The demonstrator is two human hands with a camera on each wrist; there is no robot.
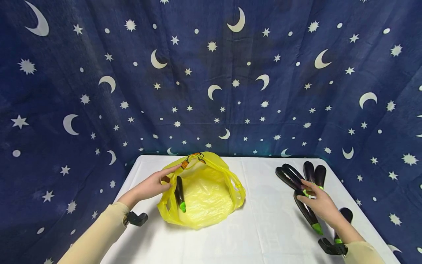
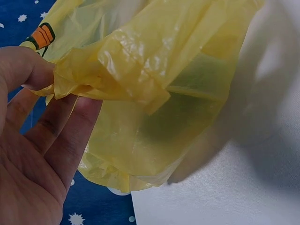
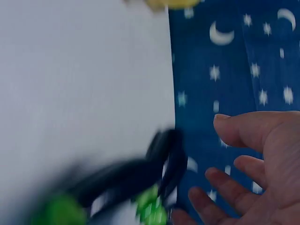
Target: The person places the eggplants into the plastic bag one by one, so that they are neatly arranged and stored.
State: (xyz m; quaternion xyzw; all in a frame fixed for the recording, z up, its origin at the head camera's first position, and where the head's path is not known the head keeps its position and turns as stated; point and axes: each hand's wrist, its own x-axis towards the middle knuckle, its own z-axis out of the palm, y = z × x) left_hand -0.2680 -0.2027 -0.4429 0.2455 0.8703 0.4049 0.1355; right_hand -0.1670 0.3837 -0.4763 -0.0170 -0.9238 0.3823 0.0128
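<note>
On the white table a yellow plastic bag (image 1: pixel 211 196) lies with its mouth spread toward me. My left hand (image 1: pixel 150 187) pinches the bag's left edge, thumb on one side and fingers on the other in the left wrist view. One dark eggplant (image 1: pixel 179 190) with a green stem end is inside the bag's left part. Over at the right, my right hand (image 1: pixel 321 206) hovers above a group of eggplants, fingers spread and slightly bent, holding nothing. Closest to it is an eggplant (image 1: pixel 306 212) below its fingers. The right wrist view shows blurred eggplants (image 3: pixel 122 180) apart from the hand.
Several more eggplants (image 1: pixel 291 176) fan out beyond the right hand, and another eggplant (image 1: pixel 345 214) lies partly behind the right forearm. A white cloth covers the table (image 1: pixel 260 220). Behind it hangs a dark blue curtain (image 1: pixel 184 124) with moons and stars.
</note>
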